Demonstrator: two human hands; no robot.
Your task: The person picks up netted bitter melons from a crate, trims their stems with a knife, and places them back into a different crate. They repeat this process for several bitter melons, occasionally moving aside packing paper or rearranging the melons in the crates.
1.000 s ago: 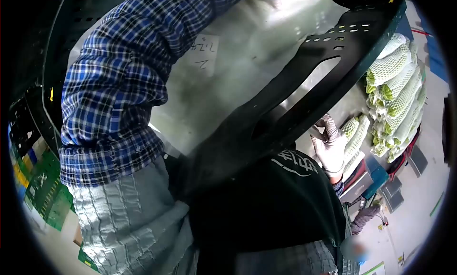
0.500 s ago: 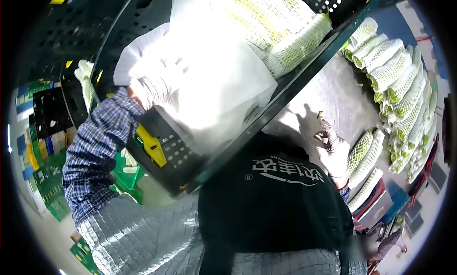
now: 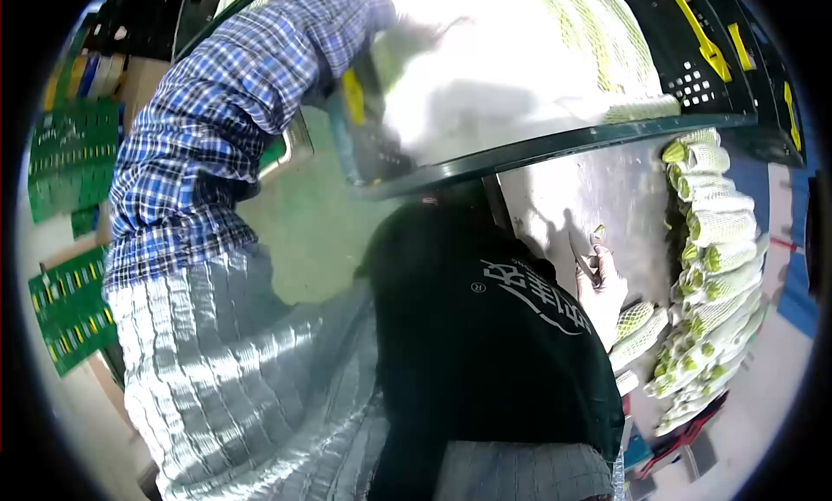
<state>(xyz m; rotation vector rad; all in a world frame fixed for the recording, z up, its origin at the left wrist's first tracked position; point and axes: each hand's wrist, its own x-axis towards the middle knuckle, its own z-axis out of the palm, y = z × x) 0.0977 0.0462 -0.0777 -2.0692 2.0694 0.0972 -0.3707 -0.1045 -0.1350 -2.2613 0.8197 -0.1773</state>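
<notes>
crate (image 3: 563, 139) of netted produce (image 3: 607, 42) tilts above the steel surface (image 3: 628, 198); left hand (image 3: 414, 24), blurred, lies on its white liner (image 3: 485, 85), grip impossible to tell. right hand (image 3: 604, 293) clenches a thin dark tool (image 3: 583, 258) near netted stalks (image 3: 637, 319).

Lighting: bright, from overhead. Glare: white bag lining (image 3: 494, 85) blown out, detail lost. Shadows: hard-edged on steel desk (image 3: 628, 198). Lens: fisheye, black vignette, edges bent. Focus: near plaid sleeve (image 3: 217, 128) slightly soft.
</notes>
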